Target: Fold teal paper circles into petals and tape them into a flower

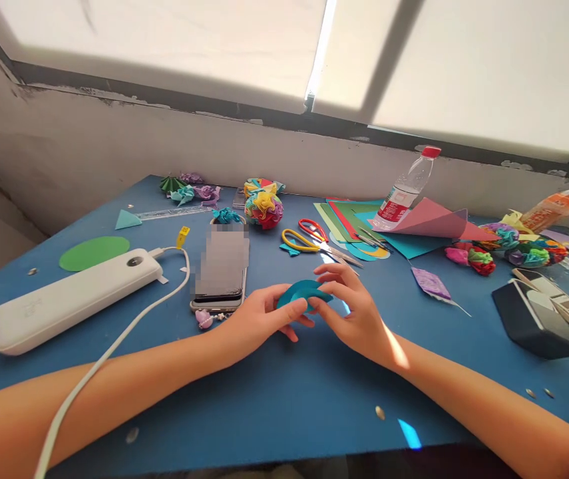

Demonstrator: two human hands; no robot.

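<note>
White cable [68, 407] nearest cam; blue tabletop [274, 406], scuffed wall [164, 143] bhnd; L hand [259, 319] & R hand [357, 303] pinching curved teal paper [297, 291].

Behind the blue table [264, 412] we see a pale wall [114, 146]; higher up beyond the table, a bright window [164, 40] with a grey frame [189, 101]. Sunlight patches [409, 434] mark the table.

Two hands [259, 320] [357, 305], two bottles [404, 189] [556, 207], one power bank [74, 303], one white cable [129, 327]
</note>
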